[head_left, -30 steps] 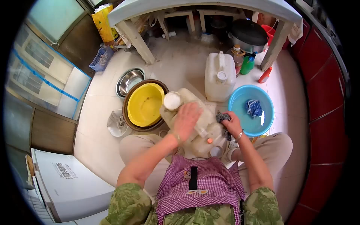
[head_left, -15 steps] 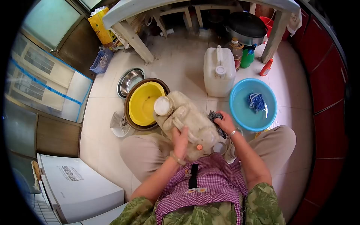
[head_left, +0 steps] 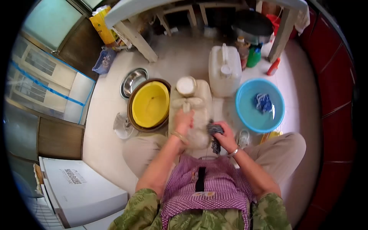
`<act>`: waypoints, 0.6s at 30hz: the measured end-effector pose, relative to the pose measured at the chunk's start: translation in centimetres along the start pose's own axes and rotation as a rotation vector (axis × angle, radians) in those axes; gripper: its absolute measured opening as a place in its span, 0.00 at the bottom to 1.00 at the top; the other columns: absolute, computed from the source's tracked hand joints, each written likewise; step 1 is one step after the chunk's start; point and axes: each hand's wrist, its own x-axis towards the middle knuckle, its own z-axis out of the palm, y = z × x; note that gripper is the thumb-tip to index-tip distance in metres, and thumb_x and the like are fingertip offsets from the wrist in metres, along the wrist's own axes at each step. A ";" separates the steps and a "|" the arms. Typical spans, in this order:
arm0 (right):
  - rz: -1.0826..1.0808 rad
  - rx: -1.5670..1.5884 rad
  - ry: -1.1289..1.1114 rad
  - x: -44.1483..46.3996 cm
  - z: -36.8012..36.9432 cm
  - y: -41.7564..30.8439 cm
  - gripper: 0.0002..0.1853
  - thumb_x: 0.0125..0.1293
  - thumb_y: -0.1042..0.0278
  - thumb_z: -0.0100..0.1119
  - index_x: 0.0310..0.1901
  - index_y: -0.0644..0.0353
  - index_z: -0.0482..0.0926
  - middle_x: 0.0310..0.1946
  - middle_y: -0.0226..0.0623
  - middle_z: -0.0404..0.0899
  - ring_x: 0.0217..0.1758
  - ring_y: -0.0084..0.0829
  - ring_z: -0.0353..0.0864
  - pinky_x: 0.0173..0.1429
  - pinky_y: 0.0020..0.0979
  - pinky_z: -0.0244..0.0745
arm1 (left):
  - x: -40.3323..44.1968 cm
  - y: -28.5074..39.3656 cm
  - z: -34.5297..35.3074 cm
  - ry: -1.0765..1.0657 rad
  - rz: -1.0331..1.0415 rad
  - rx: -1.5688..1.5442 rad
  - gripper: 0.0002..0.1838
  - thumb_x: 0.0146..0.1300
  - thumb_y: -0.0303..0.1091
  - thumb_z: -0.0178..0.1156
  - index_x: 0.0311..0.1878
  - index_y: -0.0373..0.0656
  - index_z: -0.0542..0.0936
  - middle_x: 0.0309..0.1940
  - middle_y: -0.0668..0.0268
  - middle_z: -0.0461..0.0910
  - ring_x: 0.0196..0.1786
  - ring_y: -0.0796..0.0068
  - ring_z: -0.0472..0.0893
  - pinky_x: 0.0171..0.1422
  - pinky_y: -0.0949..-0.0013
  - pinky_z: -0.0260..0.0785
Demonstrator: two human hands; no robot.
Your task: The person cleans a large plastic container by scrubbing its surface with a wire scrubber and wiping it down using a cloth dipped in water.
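A cloudy plastic jerrycan [head_left: 201, 111] with a wide white cap stands between my knees. My left hand [head_left: 184, 122] is closed around its handle. In my right hand [head_left: 225, 137] is a dark grey cloth [head_left: 216, 129], bunched up beside the can's right side; whether the cloth touches the can I cannot tell. A yellow basin [head_left: 151, 107], set inside a brown one, is left of the can. To the right sits a blue basin [head_left: 246, 115] of water with a blue cloth [head_left: 263, 102] in it.
Beyond the can stands another white jerrycan [head_left: 226, 82], near a brown bottle [head_left: 242, 53], a green spray bottle [head_left: 253, 56] and a red bottle [head_left: 273, 67]. A steel bowl [head_left: 128, 88] lies at left. A table leg [head_left: 138, 42] rises behind it.
The jerrycan has turned from tilted across my lap to upright in front of me, its cap now pointing away. My right hand and the dark cloth have shifted slightly left and toward me.
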 end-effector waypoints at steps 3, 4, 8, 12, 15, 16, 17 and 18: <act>-0.126 -0.139 0.039 1.6 2.9 0.3 0.21 0.52 0.76 0.60 0.51 0.61 0.78 0.44 0.39 0.77 0.49 0.37 0.78 0.58 0.33 0.73 | 1.5 0.3 -2.6 0.102 0.122 0.356 0.10 0.67 0.36 0.61 0.39 0.37 0.76 0.21 0.63 0.77 0.17 0.75 0.75 0.20 0.66 0.69; -0.086 -0.200 0.112 3.0 3.3 2.0 0.21 0.51 0.76 0.60 0.51 0.62 0.78 0.45 0.40 0.77 0.50 0.39 0.78 0.58 0.34 0.73 | 1.9 0.3 -3.3 0.076 0.121 0.333 0.11 0.67 0.36 0.61 0.39 0.37 0.76 0.21 0.63 0.76 0.17 0.75 0.75 0.20 0.66 0.69; 0.016 -0.102 0.229 4.9 2.6 3.9 0.22 0.50 0.76 0.59 0.51 0.62 0.78 0.44 0.44 0.75 0.51 0.44 0.78 0.59 0.37 0.72 | 2.5 0.9 -3.9 0.011 0.092 0.257 0.12 0.67 0.38 0.61 0.41 0.37 0.77 0.21 0.63 0.76 0.16 0.74 0.74 0.20 0.65 0.68; -0.288 -0.255 0.065 5.9 4.1 -2.6 0.22 0.49 0.77 0.59 0.50 0.62 0.78 0.43 0.47 0.74 0.51 0.49 0.76 0.60 0.40 0.72 | 1.8 1.5 -3.5 -0.007 0.089 0.268 0.12 0.67 0.37 0.61 0.42 0.36 0.76 0.21 0.63 0.76 0.16 0.73 0.73 0.21 0.65 0.68; -0.236 -0.285 0.254 12.6 3.8 -0.3 0.22 0.49 0.78 0.57 0.50 0.61 0.78 0.44 0.47 0.73 0.53 0.51 0.74 0.62 0.42 0.71 | 2.3 0.9 -4.0 -0.015 0.128 0.323 0.12 0.67 0.36 0.60 0.43 0.35 0.76 0.22 0.62 0.76 0.16 0.73 0.73 0.21 0.66 0.68; -0.184 -0.278 0.326 14.1 3.9 0.1 0.22 0.48 0.78 0.57 0.50 0.60 0.78 0.44 0.47 0.73 0.53 0.52 0.74 0.62 0.43 0.71 | 1.9 0.7 -4.2 0.004 0.115 0.329 0.12 0.67 0.36 0.59 0.43 0.35 0.76 0.22 0.61 0.76 0.16 0.73 0.73 0.21 0.66 0.68; -0.228 -0.281 0.285 14.0 4.4 0.6 0.22 0.49 0.78 0.56 0.50 0.60 0.78 0.44 0.47 0.73 0.53 0.52 0.74 0.61 0.43 0.71 | 1.9 0.9 -4.2 0.018 0.116 0.336 0.12 0.67 0.36 0.59 0.43 0.35 0.76 0.23 0.61 0.76 0.16 0.72 0.73 0.20 0.65 0.68; -0.272 -0.286 0.256 13.6 5.0 0.5 0.22 0.49 0.78 0.56 0.50 0.59 0.78 0.44 0.47 0.74 0.53 0.52 0.74 0.61 0.43 0.71 | 2.2 1.6 -4.2 0.024 0.123 0.348 0.12 0.67 0.36 0.58 0.43 0.34 0.76 0.23 0.60 0.76 0.16 0.72 0.73 0.20 0.65 0.68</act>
